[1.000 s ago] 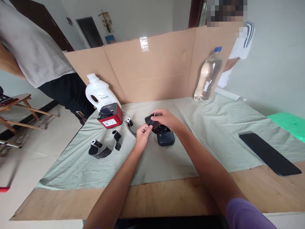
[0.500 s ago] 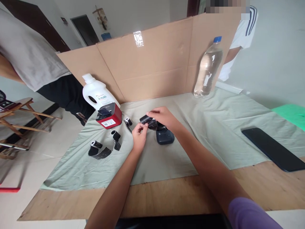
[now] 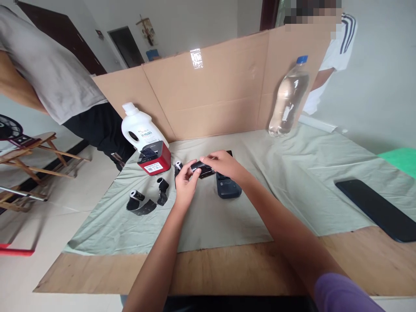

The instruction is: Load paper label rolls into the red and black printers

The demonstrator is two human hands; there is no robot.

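Observation:
Between both hands, above the cloth, is a black roll (image 3: pixel 202 168) with a dark strip hanging from it. My left hand (image 3: pixel 187 178) pinches its left end. The fingers of my right hand (image 3: pixel 221 164) hold its upper right side. Just under my right hand lies a dark handheld device (image 3: pixel 228 188), partly covered by the hand. To the left on the cloth rest a roll with a curled black strip (image 3: pixel 137 196), a smaller black roll (image 3: pixel 161 184) and another roll (image 3: pixel 178 166) beside my left hand.
A red and black box (image 3: pixel 155 160) stands before a white jug (image 3: pixel 143 128). A clear bottle (image 3: pixel 289 99) stands at the back right, by a cardboard panel (image 3: pixel 208 95). A black phone (image 3: pixel 377 208) lies right. Two people stand beyond the table (image 3: pixel 227 268).
My left hand has closed further round the roll, which has turned nearly level. The camera view has shifted slightly, and more of the device shows.

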